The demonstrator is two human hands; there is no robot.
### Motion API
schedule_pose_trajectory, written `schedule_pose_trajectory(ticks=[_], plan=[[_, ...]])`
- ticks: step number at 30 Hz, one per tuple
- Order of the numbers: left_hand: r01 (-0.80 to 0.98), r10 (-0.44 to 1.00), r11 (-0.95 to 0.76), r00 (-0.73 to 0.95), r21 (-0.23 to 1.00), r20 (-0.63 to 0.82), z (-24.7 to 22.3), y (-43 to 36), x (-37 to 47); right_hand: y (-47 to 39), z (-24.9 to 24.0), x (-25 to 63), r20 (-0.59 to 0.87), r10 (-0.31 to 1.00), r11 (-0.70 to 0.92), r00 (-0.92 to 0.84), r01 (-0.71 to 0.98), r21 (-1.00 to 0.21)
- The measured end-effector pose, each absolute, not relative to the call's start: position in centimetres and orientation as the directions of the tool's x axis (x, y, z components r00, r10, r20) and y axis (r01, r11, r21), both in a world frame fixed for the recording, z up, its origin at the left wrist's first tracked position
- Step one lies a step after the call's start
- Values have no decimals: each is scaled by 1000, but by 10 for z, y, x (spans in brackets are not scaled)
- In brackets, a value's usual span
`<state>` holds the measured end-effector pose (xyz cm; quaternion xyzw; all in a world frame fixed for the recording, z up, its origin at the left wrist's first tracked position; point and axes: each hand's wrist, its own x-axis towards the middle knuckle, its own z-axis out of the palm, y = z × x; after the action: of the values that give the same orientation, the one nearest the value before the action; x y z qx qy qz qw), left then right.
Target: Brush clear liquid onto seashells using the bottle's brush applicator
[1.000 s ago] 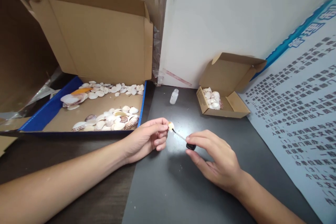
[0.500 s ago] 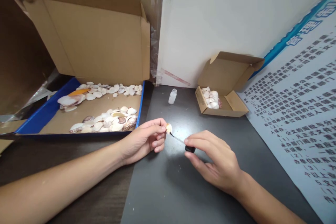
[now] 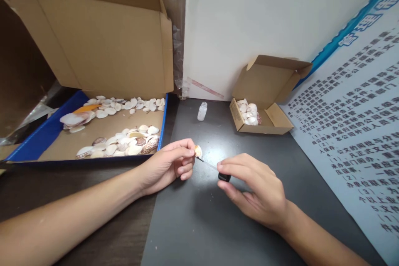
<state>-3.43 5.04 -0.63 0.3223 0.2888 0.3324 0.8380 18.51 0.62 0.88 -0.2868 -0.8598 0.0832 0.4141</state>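
Left hand (image 3: 173,161) in fingertip pinch on one shell (image 3: 198,151), right hand (image 3: 255,189) likewise on one black-capped brush (image 3: 224,177)

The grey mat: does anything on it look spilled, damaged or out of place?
A few pale specks dot the grey mat, some between left hand and right hand; they look odd on its plain surface. I cannot tell what they are. The bottle stands upright.

Small shell (image 3: 198,151) partly behind the left hand (image 3: 172,161)
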Motion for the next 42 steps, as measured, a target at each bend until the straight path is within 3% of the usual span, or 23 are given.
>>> schedule_pose_trajectory(ticks=[42], plan=[[-353, 750, 539, 614, 765, -245, -8, 50, -34, 5, 10, 182, 711, 511, 854, -483, 378, -357]])
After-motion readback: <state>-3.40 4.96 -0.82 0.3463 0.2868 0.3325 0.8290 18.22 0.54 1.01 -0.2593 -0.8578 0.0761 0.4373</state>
